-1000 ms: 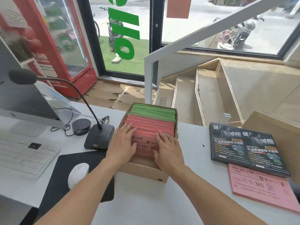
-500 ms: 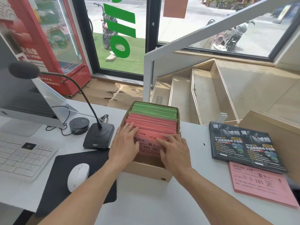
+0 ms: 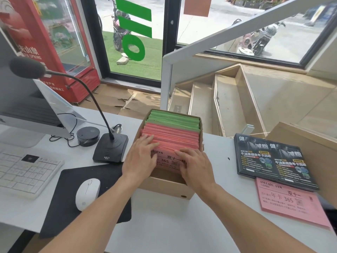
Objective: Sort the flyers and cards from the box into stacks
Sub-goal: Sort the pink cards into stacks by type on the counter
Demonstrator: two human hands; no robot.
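A cardboard box (image 3: pixel 165 187) stands in the middle of the white desk. It holds upright pink cards (image 3: pixel 171 136) in front and green cards (image 3: pixel 175 118) behind. My left hand (image 3: pixel 141 157) lies over the left side of the pink cards, fingertips on their top edges. My right hand (image 3: pixel 196 164) lies on the right side, fingers curled into the front pink cards. A printed pink card face (image 3: pixel 167 160) shows between both hands. To the right lie a stack of dark flyers (image 3: pixel 271 160) and a stack of pink cards (image 3: pixel 290 203).
A gooseneck microphone base (image 3: pixel 110 147) stands just left of the box. A white mouse (image 3: pixel 87 193) sits on a black mat (image 3: pixel 73 207), with a keyboard (image 3: pixel 27 170) and monitor further left. A brown cardboard piece (image 3: pixel 310 148) is at the right edge.
Both hands stay in the box on the pink cards; the fingers shift slightly along the top edges. The camera view has tilted up a little.
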